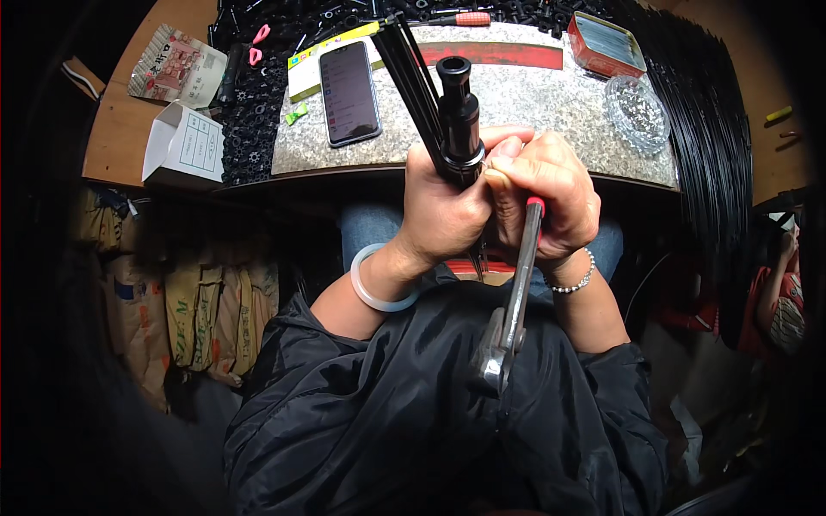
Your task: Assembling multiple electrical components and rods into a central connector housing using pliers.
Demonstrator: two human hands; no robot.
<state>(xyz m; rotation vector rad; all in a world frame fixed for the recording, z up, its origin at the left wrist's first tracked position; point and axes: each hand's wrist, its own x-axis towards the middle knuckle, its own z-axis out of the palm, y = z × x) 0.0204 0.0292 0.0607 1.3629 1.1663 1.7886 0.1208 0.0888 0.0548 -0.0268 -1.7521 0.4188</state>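
Black shaft (461, 120) clasped in left fingers (460, 206), pliers (520, 297) in right fingers (544, 177)!
Right of the shaft, pliers could be dropped through a loosened grip.

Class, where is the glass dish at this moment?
In the head view, the glass dish sits at the right end of the slab, just below the red tin.
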